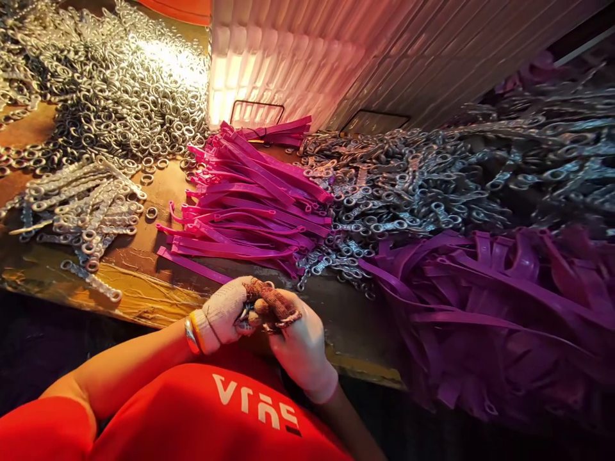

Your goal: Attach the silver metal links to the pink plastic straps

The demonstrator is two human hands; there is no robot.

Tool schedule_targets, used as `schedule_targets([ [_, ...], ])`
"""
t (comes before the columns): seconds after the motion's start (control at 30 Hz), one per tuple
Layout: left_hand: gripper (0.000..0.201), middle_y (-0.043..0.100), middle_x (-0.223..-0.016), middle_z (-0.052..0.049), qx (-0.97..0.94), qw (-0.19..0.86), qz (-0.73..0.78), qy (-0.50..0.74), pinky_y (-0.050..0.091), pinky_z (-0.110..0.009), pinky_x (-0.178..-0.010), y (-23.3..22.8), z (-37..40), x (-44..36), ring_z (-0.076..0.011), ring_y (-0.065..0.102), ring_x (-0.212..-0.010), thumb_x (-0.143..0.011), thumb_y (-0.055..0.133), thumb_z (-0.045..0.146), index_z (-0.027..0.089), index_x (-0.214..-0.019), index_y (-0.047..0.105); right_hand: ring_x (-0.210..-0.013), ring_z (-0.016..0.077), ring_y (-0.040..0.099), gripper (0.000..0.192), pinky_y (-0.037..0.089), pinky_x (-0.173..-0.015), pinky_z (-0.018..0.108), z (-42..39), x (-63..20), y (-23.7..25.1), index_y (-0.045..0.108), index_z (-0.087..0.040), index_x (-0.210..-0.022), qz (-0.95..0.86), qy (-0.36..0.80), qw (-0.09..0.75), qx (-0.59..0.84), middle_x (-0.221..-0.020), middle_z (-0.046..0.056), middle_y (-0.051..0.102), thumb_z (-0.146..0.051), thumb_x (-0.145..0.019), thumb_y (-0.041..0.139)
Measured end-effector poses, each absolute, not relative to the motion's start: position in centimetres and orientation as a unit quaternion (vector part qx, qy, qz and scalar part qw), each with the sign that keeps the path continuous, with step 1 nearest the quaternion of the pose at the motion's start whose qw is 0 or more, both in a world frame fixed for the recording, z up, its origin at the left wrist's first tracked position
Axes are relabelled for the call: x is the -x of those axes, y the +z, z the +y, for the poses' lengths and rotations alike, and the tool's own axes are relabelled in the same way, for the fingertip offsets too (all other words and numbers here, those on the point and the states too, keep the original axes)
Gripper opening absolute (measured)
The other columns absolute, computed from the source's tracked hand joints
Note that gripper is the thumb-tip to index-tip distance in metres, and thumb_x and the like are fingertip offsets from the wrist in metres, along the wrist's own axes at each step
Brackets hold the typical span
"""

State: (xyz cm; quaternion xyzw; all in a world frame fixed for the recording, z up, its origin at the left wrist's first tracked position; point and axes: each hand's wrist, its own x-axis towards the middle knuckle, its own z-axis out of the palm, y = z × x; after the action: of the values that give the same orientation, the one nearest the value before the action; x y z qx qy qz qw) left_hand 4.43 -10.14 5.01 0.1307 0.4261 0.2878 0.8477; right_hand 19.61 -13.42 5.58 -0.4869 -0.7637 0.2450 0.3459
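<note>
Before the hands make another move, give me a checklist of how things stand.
1. Left hand has a grip: ok, silvery metal shows at its curled fingers.
2. Right hand is beside the left: ok, their fingers meet.
3. Shape of the held metal: cannot tell, fingers cover most of it.
4. Pink straps within reach: ok, apparently, stacked just beyond the hands.
5. Rings all gathered: not ok, a loose ring lies apart.

The left grip (225, 312) and right grip (302, 342) meet before the torso (192, 416), fingers (275, 299) curled, both forearms (137, 358) angled inward.
</note>
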Motion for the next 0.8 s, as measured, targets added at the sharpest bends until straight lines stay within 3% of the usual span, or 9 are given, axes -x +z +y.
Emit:
schedule_targets([
  [0.17,0.029,0.051,-0.054,0.005,-0.355,0.654,0.541,0.391,0.028,-0.017,-0.042,6.6,-9.2,-3.0,-0.0057,0.041,-0.044,-0.081,0.07,0.041,0.017,-0.074,0.055,-0.07,0.0182,0.067,0.017,0.055,-0.058,0.029,-14.7,-19.9,9.4,0.067,-0.026,-0.102,-0.554,0.37,0.445,0.599,-0.084,0.003,0.071,-0.023,-0.086,0.063],
  [0.27,0.031,0.059,-0.06,0.002,-0.31,0.753,0.453,0.363,0.026,-0.018,-0.038,7.3,-9.7,-2.1,-0.0062,0.042,-0.04,-0.085,0.065,0.047,0.018,-0.082,0.055,-0.066,0.0161,0.066,0.017,0.053,-0.054,0.026,-13.9,-19.8,9.9,0.067,-0.024,-0.103,-0.491,0.428,0.471,0.594,-0.078,0.002,0.069,-0.028,-0.087,0.065],
  [0.37,0.03,0.068,-0.076,-0.005,-0.225,0.853,0.329,0.337,0.026,-0.018,-0.036,7.0,-10.7,-1.7,-0.0091,0.053,-0.043,-0.085,0.065,0.045,0.017,-0.091,0.058,-0.074,0.0164,0.068,0.026,0.057,-0.064,0.029,-12.8,-19.4,8.9,0.066,-0.022,-0.107,-0.474,0.436,0.478,0.597,-0.085,0.003,0.071,-0.032,-0.084,0.071],
  [0.53,0.044,0.068,-0.084,-0.007,-0.166,0.864,0.318,0.353,0.029,-0.017,-0.034,6.0,-10.9,-2.0,-0.0114,0.06,-0.049,-0.082,0.063,0.053,0.013,-0.099,0.067,-0.079,0.0176,0.068,0.025,0.058,-0.073,0.033,-12.7,-18.2,7.4,0.068,-0.022,-0.107,-0.563,0.332,0.455,0.605,-0.09,0.003,0.072,-0.033,-0.085,0.07],
  [0.67,0.035,0.061,-0.064,-0.001,-0.265,0.812,0.389,0.345,0.027,-0.015,-0.035,6.6,-10.6,-2.1,-0.005,0.046,-0.041,-0.081,0.07,0.046,0.013,-0.092,0.067,-0.085,0.0189,0.068,0.024,0.058,-0.078,0.033,-13.0,-17.8,6.5,0.067,-0.023,-0.11,-0.609,0.272,0.451,0.593,-0.096,0.005,0.073,-0.03,-0.087,0.067],
  [0.8,0.034,0.052,-0.056,0.004,-0.256,0.817,0.394,0.334,0.022,-0.015,-0.033,7.2,-10.7,-1.9,-0.0033,0.033,-0.037,-0.081,0.069,0.048,0.015,-0.081,0.061,-0.103,0.0196,0.066,0.033,0.055,-0.09,0.034,-12.6,-19.0,6.0,0.061,-0.026,-0.126,-0.631,0.331,0.413,0.567,-0.116,0.006,0.069,-0.026,-0.094,0.055],
])
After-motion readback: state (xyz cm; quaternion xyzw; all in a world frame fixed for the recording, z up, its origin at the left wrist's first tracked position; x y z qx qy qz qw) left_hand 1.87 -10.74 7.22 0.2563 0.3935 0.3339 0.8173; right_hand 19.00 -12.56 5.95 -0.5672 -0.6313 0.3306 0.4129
